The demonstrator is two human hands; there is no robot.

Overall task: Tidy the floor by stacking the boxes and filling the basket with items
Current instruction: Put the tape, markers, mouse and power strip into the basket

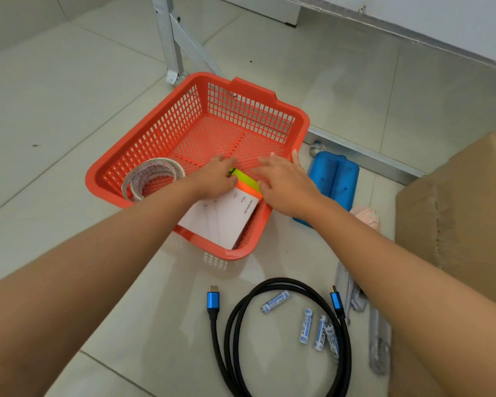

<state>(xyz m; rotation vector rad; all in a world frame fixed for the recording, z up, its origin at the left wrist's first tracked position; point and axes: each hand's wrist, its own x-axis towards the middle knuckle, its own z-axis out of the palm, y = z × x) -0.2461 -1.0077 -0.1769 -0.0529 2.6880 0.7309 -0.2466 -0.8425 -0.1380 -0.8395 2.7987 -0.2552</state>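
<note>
A person reaches both arms into an orange plastic basket [287, 110] set on the pale tiled floor [55, 104]. The left hand [215, 177] rests on a stack of yellow and orange sticky notes [245, 180] lying atop a white booklet [221, 216] in the basket's near corner; whether its fingers grip the notes cannot be told. The right hand [284, 181] hovers just beside, fingers spread and relaxed, holding nothing. A roll of tape [152, 176] leans inside the basket's left corner. Outside, to the right, lies a blue plastic case [332, 179], with a cardboard box [464, 202] beyond it. Nearer the viewer, a coiled black HDMI cable [235, 333] with blue plugs rings several scattered white batteries [309, 325]. A metal frame leg [169, 38] stands behind the basket.
</note>
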